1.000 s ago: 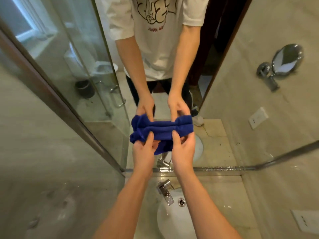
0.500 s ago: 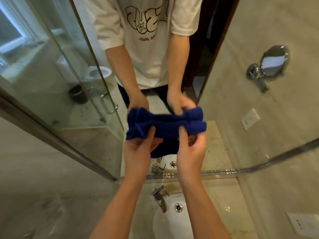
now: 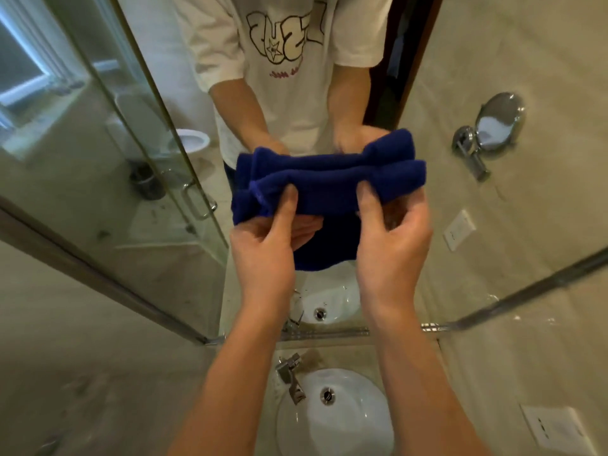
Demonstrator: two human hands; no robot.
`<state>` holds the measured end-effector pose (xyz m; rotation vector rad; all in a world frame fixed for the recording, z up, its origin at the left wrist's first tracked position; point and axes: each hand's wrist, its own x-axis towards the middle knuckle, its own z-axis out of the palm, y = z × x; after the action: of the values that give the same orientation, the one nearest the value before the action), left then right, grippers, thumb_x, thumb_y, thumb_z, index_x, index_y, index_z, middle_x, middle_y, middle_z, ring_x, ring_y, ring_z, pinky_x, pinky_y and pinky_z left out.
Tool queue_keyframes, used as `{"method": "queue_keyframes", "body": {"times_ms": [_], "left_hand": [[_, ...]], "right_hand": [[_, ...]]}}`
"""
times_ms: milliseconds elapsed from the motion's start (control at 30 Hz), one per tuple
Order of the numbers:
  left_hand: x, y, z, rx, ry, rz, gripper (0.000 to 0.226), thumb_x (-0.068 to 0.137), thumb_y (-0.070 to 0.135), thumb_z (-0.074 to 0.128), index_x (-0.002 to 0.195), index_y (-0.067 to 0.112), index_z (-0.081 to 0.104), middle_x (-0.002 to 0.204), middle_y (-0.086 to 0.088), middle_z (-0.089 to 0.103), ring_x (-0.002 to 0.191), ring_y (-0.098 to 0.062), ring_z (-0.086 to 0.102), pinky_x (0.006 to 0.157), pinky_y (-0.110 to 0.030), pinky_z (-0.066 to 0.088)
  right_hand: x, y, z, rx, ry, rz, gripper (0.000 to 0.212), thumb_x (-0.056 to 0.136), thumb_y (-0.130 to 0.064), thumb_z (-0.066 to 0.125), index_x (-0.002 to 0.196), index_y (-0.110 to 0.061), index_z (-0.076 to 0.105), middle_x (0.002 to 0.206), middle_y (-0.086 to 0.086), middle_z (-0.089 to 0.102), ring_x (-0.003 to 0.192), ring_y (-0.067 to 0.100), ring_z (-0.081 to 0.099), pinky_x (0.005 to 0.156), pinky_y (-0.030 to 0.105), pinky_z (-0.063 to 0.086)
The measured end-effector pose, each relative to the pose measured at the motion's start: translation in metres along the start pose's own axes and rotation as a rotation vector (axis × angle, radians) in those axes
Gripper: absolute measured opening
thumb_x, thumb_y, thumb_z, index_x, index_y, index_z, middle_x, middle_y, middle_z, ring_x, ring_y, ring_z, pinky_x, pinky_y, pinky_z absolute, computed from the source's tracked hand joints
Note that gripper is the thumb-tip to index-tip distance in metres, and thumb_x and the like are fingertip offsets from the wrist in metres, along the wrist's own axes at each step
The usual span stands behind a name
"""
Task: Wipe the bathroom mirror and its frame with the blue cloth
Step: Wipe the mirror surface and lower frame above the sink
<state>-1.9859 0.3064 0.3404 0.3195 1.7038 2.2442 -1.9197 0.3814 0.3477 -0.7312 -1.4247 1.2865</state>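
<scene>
While I held the blue cloth [image 3: 329,189] up before the mirror [image 3: 138,153], my left hand [image 3: 263,255] and right hand [image 3: 388,248] each pinched its folded top edge; it looked soft, light and floppy, best bunched into one palm.

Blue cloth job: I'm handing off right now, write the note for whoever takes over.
Left hand: pinches the cloth's left end, thumb on top.
Right hand: pinches its right end the same way.
Cloth: folded into a band, stretched between both hands in front of the mirror, above the sink; it looks clear of the glass.
Done: cloth folded and in hand; no wiping can be seen.
Left: wipe the mirror, then the frame.
</scene>
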Motion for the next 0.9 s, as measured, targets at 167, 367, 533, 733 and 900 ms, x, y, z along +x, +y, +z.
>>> {"method": "queue_keyframes", "body": {"times_ms": [167,367,533,733,900], "left_hand": [[-0.009,-0.087,0.001,0.155,-0.043,-0.162,0.018,0.090,0.016,0.066,0.091,-0.001,0.072,0.078,-0.014,0.076,0.075,-0.018,0.075,0.069,-0.025,0.060],[-0.027,-0.124,0.023,0.179,0.046,-0.210,0.022,0.094,0.018,0.062,0.090,-0.001,0.071,0.073,-0.005,0.076,0.080,-0.024,0.074,0.065,-0.018,0.055],[-0.023,-0.059,0.083,0.085,-0.007,-0.032,0.030,0.094,0.020,0.061,0.078,-0.004,0.071,0.066,-0.014,0.073,0.063,-0.024,0.073,0.064,-0.028,0.061],[-0.033,-0.058,0.124,0.021,0.021,0.040,0.039,0.081,0.037,0.064,0.069,0.000,0.071,0.064,-0.014,0.072,0.060,-0.026,0.072,0.065,-0.031,0.061],[-0.048,-0.143,0.128,0.115,-0.058,-0.205,0.026,0.083,0.026,0.066,0.079,0.002,0.074,0.072,-0.012,0.075,0.070,-0.023,0.075,0.075,-0.035,0.059]], "right_hand": [[-0.012,0.088,-0.048,-0.059,-0.023,0.251,0.025,0.094,-0.014,0.061,0.118,-0.020,0.058,0.106,-0.004,0.069,0.098,0.009,0.067,0.084,0.024,0.053],[-0.004,0.114,-0.086,-0.074,-0.118,0.390,0.029,0.094,-0.020,0.062,0.122,-0.019,0.059,0.104,-0.004,0.071,0.096,0.005,0.068,0.083,0.024,0.054],[0.051,0.036,-0.104,-0.037,0.002,0.153,0.018,0.088,-0.022,0.070,0.103,-0.014,0.064,0.084,-0.007,0.070,0.078,0.005,0.068,0.068,0.019,0.052],[0.084,0.026,-0.132,-0.150,-0.005,-0.011,0.023,0.085,-0.028,0.073,0.097,-0.009,0.068,0.072,-0.008,0.068,0.064,0.002,0.065,0.061,0.011,0.045],[0.076,0.107,-0.185,-0.218,-0.037,0.230,0.015,0.085,-0.024,0.073,0.090,-0.012,0.066,0.067,-0.013,0.065,0.068,0.003,0.067,0.062,0.021,0.047]]}}
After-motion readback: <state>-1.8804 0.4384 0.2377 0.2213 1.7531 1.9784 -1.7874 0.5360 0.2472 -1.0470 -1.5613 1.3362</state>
